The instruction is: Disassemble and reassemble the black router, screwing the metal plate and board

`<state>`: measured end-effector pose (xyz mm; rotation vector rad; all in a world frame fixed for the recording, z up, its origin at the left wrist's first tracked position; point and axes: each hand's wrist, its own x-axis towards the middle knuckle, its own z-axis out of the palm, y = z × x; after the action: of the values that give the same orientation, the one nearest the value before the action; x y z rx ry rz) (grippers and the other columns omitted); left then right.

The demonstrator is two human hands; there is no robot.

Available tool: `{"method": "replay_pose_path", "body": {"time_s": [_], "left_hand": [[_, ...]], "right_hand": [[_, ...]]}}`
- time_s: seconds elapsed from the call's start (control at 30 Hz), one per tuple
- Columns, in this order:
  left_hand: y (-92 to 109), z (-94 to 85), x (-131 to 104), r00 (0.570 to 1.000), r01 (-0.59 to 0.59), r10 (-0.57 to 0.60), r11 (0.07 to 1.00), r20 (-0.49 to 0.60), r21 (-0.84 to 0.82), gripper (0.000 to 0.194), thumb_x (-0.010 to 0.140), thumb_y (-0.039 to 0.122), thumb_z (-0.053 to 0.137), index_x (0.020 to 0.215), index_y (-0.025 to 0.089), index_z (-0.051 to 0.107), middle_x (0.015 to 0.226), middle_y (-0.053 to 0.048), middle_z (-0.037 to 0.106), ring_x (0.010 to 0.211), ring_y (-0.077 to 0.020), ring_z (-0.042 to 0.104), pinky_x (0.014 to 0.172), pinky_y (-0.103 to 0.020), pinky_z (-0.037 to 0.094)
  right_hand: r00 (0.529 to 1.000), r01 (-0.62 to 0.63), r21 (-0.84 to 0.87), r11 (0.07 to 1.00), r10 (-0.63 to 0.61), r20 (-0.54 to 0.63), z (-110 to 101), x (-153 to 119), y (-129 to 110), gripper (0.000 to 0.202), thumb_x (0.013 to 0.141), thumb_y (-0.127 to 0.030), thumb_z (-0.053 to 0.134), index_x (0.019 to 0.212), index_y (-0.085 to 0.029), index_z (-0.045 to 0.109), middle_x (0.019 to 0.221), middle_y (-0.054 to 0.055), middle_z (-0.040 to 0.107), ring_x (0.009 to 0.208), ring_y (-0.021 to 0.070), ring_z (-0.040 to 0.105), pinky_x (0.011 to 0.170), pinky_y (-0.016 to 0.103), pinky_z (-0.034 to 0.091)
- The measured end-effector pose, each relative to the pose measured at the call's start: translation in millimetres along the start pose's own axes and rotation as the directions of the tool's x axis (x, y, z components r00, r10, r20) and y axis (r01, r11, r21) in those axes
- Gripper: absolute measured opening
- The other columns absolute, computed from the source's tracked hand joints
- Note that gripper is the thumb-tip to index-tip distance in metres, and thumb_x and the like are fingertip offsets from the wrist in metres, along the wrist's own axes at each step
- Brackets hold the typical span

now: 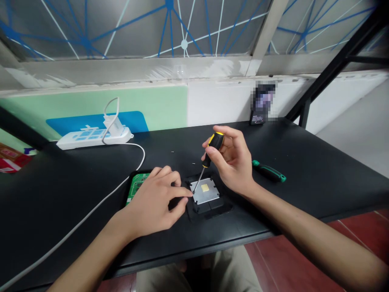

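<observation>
My right hand is closed on a yellow and black screwdriver. The screwdriver slants down to the left, its tip at a screw spot on the left edge of a silver metal plate. A small pale yellow square lies on the plate, which sits in a black housing. With its index finger stretched out, my left hand touches the plate's left edge beside the tip; it holds nothing visible. Partly under this hand is a green circuit board in a black frame.
A green and black tool lies right of my right hand. Two small screws lie behind the plate. At the back are a white power strip with a charger and cable, and an upright phone. Red packaging is far left.
</observation>
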<state>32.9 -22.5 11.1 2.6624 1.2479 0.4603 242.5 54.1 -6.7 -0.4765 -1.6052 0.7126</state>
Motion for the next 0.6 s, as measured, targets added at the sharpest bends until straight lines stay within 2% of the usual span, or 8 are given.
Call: {"method": "replay_pose_path", "body": {"time_s": [0.23,0.6], "left_hand": [[0.1,-0.6,0.8,1.000,-0.004,0.004,1.000,-0.002,-0.005,0.025,0.093,0.024,0.057,0.103,0.030,0.078,0.084,-0.002,0.061,0.081,-0.0216,0.049,0.073,-0.038,0.032],[-0.1,-0.8,-0.1,1.000,0.000,0.000,1.000,0.005,-0.004,0.026,0.093,0.025,0.055,0.103,0.031,0.078,0.080,-0.001,0.061,0.080,-0.0210,0.049,0.073,-0.038,0.033]], "right_hand": [[1.000,-0.001,0.015,1.000,0.001,0.002,1.5,-1.1,-4.1,0.041,0.092,-0.019,0.066,0.129,-0.030,0.051,0.097,0.000,0.066,0.076,0.0123,0.070,0.068,0.030,0.066],[0.993,-0.004,0.066,0.998,-0.004,0.119,-1.0,-4.6,-14.2,0.038,0.099,-0.021,0.053,0.136,-0.029,0.048,0.119,0.004,0.059,0.082,0.0122,0.073,0.075,0.032,0.066]]}}
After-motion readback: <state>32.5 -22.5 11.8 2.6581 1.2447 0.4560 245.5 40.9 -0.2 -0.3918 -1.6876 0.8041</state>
